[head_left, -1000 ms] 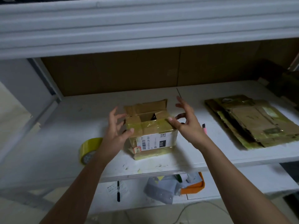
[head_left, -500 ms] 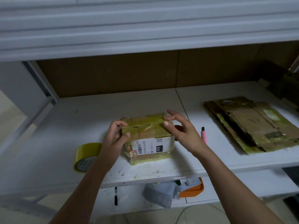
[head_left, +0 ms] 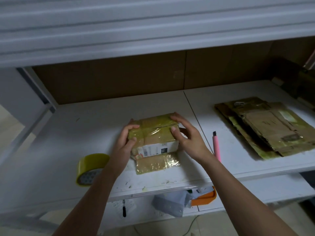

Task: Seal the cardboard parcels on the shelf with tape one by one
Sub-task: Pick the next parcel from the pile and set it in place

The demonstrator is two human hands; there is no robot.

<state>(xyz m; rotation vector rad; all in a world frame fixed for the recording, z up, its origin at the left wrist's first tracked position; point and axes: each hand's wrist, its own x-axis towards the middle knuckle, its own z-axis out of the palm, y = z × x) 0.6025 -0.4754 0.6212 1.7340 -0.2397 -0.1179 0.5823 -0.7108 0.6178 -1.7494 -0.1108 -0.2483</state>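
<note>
A small cardboard parcel (head_left: 154, 135) wrapped in old yellowish tape, with a white barcode label on its front, sits mid-shelf with its top flaps folded down. My left hand (head_left: 125, 139) grips its left end, thumb on top and fingers curled round the side. My right hand (head_left: 186, 135) holds the right end, fingers pressing the flaps from above. A roll of yellow tape (head_left: 91, 168) stands on edge to the left, near the shelf's front edge. A pink box cutter (head_left: 216, 145) lies just right of my right wrist.
A stack of flattened cardboard boxes (head_left: 265, 126) lies at the right on the white shelf (head_left: 85, 126). An upper shelf overhangs close above. The lower shelf holds grey plastic bags (head_left: 170, 203), an orange tray (head_left: 205, 198) and a black pen (head_left: 124, 208).
One second ago the parcel's flaps stood open and both hands hovered beside it. The hands have folded the flaps down and now hold them closed on the parcel.
</note>
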